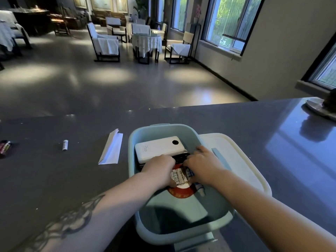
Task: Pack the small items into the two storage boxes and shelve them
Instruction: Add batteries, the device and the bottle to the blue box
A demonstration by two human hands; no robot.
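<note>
A light blue storage box (pixel 138 231) stands on the dark counter in front of me. Inside it lie a white power bank (pixel 158 148), a black flat item (pixel 180 158) under it, a pack of batteries (pixel 179 177), a red and white round item (pixel 181 192) and a small blue and white tube (pixel 200 190). Both my hands are down inside the box. My left hand (pixel 160 169) and my right hand (pixel 201 162) have fingers curled over the black item by the power bank; the fingertips are hidden. The box's white lid (pixel 241 160) lies to the right, partly under the box.
On the counter to the left lie a folded white paper (pixel 111 148), a small white tube (pixel 65 144) and a dark red packet (pixel 4 146) at the far left edge. A dish with a dark object (pixel 321 106) sits far right. Beyond the counter are covered chairs and tables.
</note>
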